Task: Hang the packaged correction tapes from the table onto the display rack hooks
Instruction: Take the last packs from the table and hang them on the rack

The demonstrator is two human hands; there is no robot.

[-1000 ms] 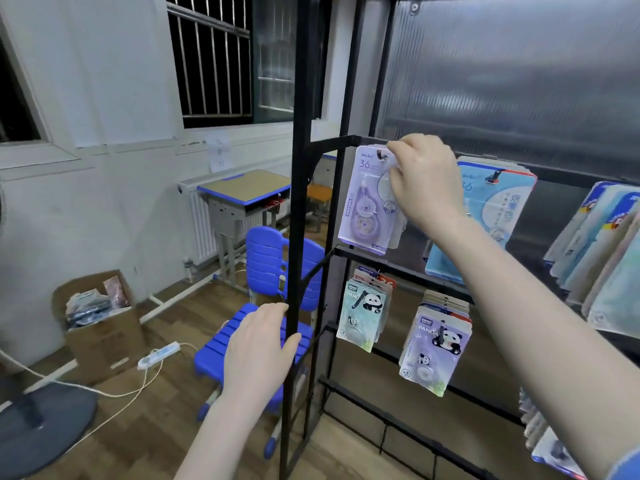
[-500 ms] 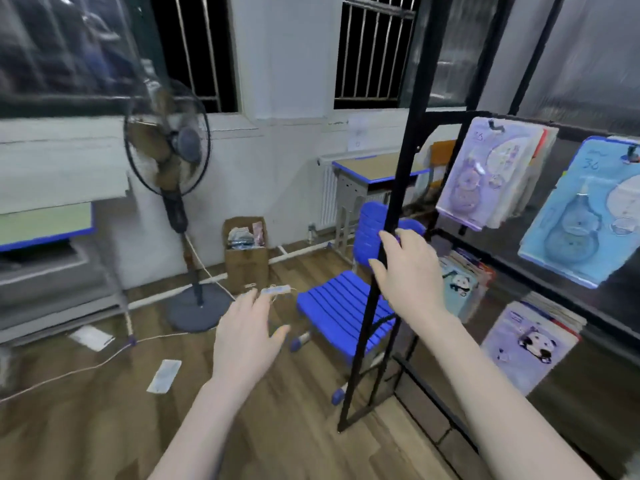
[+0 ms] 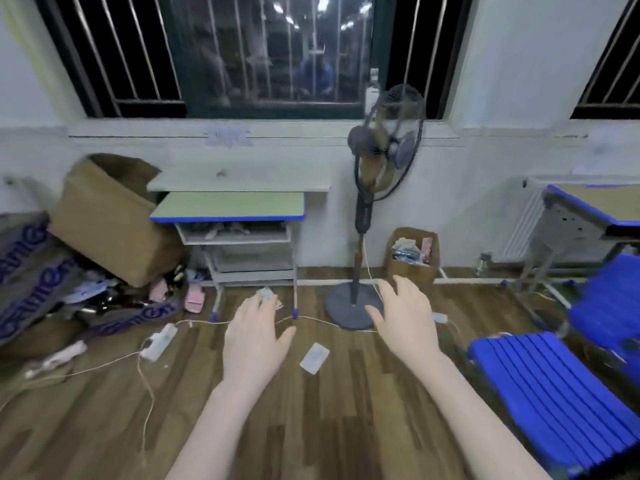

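My left hand (image 3: pixel 255 341) and my right hand (image 3: pixel 407 318) are both held out in front of me above the wooden floor, fingers spread and holding nothing. The display rack is out of the picture. Two small flat packages lie on the floor: one (image 3: pixel 314 357) between my hands, another (image 3: pixel 266 294) just beyond my left fingertips. What they contain cannot be read. A green-topped desk with a blue edge (image 3: pixel 228 206) stands against the wall ahead; nothing shows on its top.
A standing fan (image 3: pixel 381 161) is ahead on a round base (image 3: pixel 349 311). A blue slatted chair (image 3: pixel 554 393) is at right beside another desk (image 3: pixel 595 206). Cardboard boxes (image 3: pixel 110 216) and clutter fill the left. A power strip (image 3: pixel 159 341) and cables cross the floor.
The view has swung left, away from the rack. My right hand has let go of the hung purple package and dropped to waist height. The rack has left the picture.
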